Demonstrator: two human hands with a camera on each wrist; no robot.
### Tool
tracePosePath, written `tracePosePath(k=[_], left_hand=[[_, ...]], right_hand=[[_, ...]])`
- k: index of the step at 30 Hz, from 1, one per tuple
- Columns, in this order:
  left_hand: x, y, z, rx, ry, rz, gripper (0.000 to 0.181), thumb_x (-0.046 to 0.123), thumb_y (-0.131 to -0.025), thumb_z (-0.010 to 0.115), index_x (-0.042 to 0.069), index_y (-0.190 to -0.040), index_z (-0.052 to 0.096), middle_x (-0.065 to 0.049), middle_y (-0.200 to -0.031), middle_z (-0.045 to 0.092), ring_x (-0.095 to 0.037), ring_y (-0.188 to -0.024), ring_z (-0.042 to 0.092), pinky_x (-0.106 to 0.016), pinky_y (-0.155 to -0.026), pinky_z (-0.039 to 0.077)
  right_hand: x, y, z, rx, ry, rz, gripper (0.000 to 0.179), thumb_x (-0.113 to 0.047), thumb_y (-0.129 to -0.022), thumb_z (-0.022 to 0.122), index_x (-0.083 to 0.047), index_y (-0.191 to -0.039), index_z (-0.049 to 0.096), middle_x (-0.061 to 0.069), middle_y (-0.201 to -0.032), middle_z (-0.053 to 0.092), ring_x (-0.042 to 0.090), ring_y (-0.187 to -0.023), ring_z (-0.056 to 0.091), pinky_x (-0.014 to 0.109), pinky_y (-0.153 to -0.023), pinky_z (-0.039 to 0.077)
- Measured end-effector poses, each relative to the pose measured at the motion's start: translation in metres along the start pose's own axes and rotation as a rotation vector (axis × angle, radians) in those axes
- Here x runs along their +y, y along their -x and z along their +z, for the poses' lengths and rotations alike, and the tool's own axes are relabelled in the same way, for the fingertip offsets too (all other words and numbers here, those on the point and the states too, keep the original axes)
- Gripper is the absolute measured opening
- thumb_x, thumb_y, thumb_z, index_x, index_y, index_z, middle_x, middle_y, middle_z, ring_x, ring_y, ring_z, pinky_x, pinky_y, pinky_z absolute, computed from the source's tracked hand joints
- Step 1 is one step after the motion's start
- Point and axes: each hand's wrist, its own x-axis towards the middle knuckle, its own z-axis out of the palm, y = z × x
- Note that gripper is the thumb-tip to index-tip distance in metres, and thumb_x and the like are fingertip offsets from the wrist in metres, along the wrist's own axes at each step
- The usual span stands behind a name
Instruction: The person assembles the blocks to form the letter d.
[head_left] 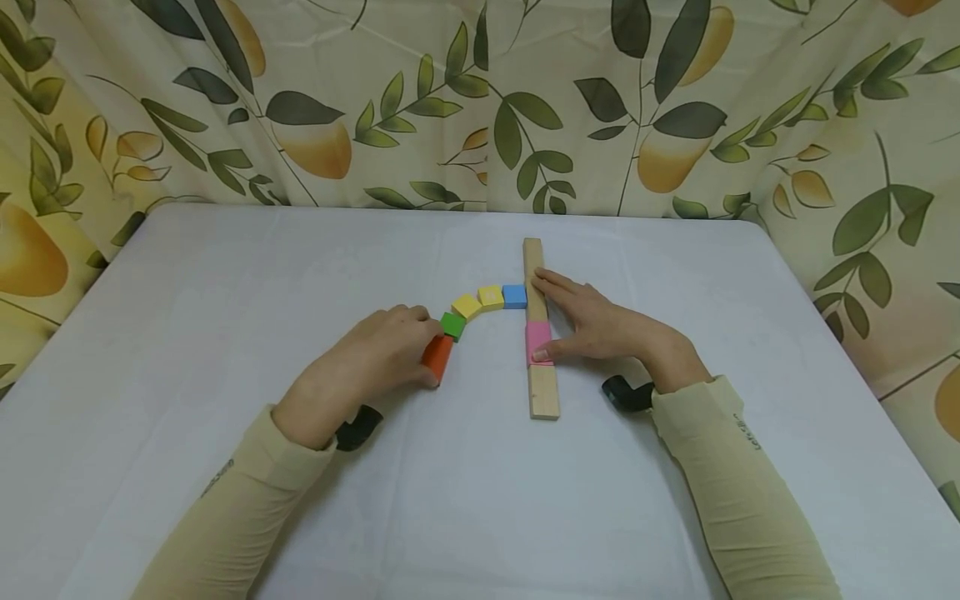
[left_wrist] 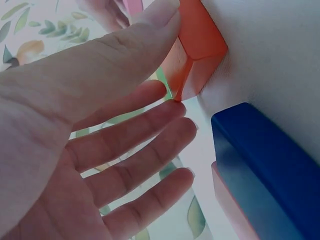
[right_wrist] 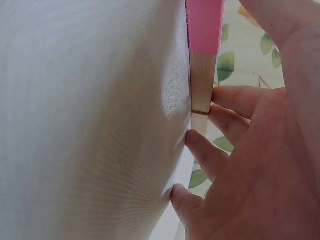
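Note:
My left hand (head_left: 378,350) pinches an orange block (head_left: 438,357) between thumb and fingers. Its far end meets a green block (head_left: 453,327), the start of a curved row running on through two yellow blocks, one (head_left: 467,307) before the other (head_left: 491,297), to a light blue block (head_left: 514,297). That row touches a straight line made of a plain wooden block (head_left: 533,254), a pink block (head_left: 537,335) and another wooden block (head_left: 543,396). My right hand (head_left: 600,321) rests beside this line, thumb touching the pink block, extended fingers against the far wooden one.
In the left wrist view a dark blue block (left_wrist: 265,165) lies near the left fingers; the head view does not show it. White cloth covers the table (head_left: 450,500). A patterned curtain (head_left: 450,100) hangs behind it. Black wrist cameras, such as the right one (head_left: 626,394), jut inward.

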Motion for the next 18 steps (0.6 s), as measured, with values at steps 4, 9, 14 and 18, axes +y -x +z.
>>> tracePosePath(k=[4,9,14,18], left_hand=[[0.0007,-0.0002,-0.0003,-0.006,0.026,-0.007,0.056,0.032,-0.078,0.084,0.006,-0.124,0.064,-0.010,-0.111,0.066,-0.023,-0.095,0.059,-0.036,-0.085,0.053],[0.0015,0.0008,-0.0013,-0.012,0.057,-0.023,0.055,0.028,-0.078,0.085,0.005,-0.123,0.063,-0.008,-0.103,0.066,-0.022,-0.089,0.058,-0.034,-0.081,0.053],[0.0024,0.0011,-0.0016,-0.005,0.029,-0.014,0.054,0.028,-0.078,0.085,0.005,-0.123,0.064,-0.009,-0.105,0.068,-0.022,-0.089,0.060,-0.035,-0.082,0.053],[0.0034,0.0009,-0.0007,0.011,0.002,0.003,0.054,0.029,-0.078,0.085,0.005,-0.122,0.065,-0.009,-0.105,0.067,-0.021,-0.088,0.060,-0.035,-0.081,0.053]], right_hand=[[0.0005,0.0001,0.0005,0.002,-0.001,0.003,0.107,-0.049,-0.083,0.076,-0.010,-0.160,0.013,0.006,-0.168,0.003,0.033,-0.154,0.007,0.060,-0.122,0.003],[0.0007,0.0009,0.0009,0.003,0.004,0.001,0.107,-0.048,-0.082,0.077,-0.010,-0.159,0.013,0.007,-0.168,0.003,0.034,-0.154,0.007,0.061,-0.122,0.004],[-0.0003,0.0013,0.0009,0.008,0.006,0.012,0.107,-0.049,-0.082,0.077,-0.011,-0.160,0.014,0.005,-0.168,0.003,0.032,-0.155,0.007,0.060,-0.122,0.004],[-0.0006,0.0011,0.0005,0.007,0.007,0.012,0.107,-0.049,-0.082,0.077,-0.011,-0.160,0.013,0.005,-0.168,0.003,0.032,-0.155,0.007,0.060,-0.122,0.004]])
